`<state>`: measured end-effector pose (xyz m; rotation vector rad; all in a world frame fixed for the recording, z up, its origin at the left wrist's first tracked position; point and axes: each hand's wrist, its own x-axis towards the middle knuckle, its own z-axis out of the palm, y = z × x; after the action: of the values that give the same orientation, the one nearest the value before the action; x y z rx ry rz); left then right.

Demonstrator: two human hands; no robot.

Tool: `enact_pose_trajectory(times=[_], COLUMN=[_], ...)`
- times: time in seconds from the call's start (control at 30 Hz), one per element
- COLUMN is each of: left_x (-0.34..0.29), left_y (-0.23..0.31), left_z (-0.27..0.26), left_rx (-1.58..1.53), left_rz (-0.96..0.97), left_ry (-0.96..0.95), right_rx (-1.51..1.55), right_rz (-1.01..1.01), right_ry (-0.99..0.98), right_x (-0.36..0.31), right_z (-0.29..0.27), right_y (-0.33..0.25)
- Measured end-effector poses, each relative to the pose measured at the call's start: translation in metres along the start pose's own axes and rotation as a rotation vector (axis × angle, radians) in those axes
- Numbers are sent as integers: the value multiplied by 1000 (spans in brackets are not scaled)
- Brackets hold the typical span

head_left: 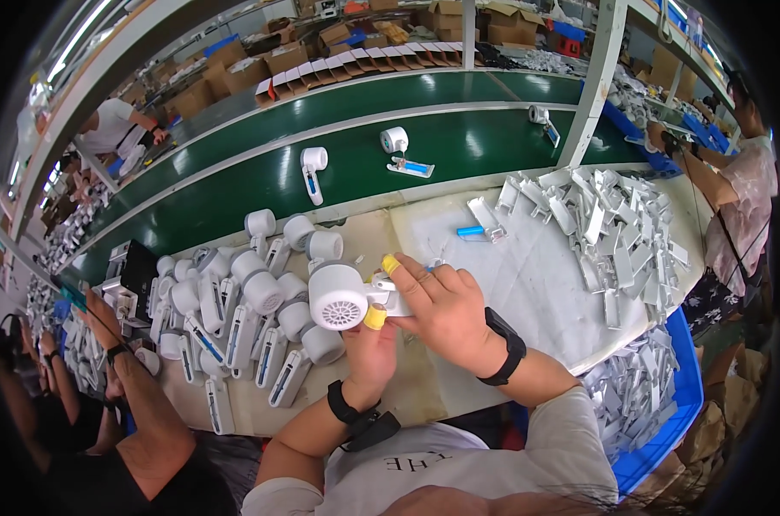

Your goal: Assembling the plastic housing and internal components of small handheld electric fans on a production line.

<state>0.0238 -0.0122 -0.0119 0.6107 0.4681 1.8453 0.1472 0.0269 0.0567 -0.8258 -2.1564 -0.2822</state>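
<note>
A white handheld fan point(338, 295) with a round grille is held at the middle of the table, its head toward the left. My left hand point(371, 354) grips it from below, near where the head meets the handle. Over the handle lies my right hand point(450, 314), fingers bent onto it. Yellow tape wraps fingertips on my hands. Much of the handle is hidden by the fingers. Beyond my right hand, a blue battery point(470, 230) sits beside a white plastic shell point(491, 217). Many similar fans point(261, 292), some with blue batteries in open handles, are heaped to the left.
White plastic covers point(614, 219) pile up at the right; a blue bin point(684, 378) below holds more. Across the far side runs a green conveyor belt point(261, 176) carrying several fans. A metal post point(595, 82) rises there. Co-workers sit left and stand right.
</note>
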Motion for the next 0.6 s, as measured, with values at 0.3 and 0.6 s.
enact_pose_trajectory(times=[0.3, 0.6], left_x=[2, 1], left_y=[3, 12], left_z=[-7, 0], left_rx=[144, 362], left_rz=[34, 28], left_ry=[-30, -115], right_rx=[113, 198], right_rz=[-28, -5], right_ry=[10, -15], right_x=[1, -6], right_z=[3, 6], right_y=[2, 4])
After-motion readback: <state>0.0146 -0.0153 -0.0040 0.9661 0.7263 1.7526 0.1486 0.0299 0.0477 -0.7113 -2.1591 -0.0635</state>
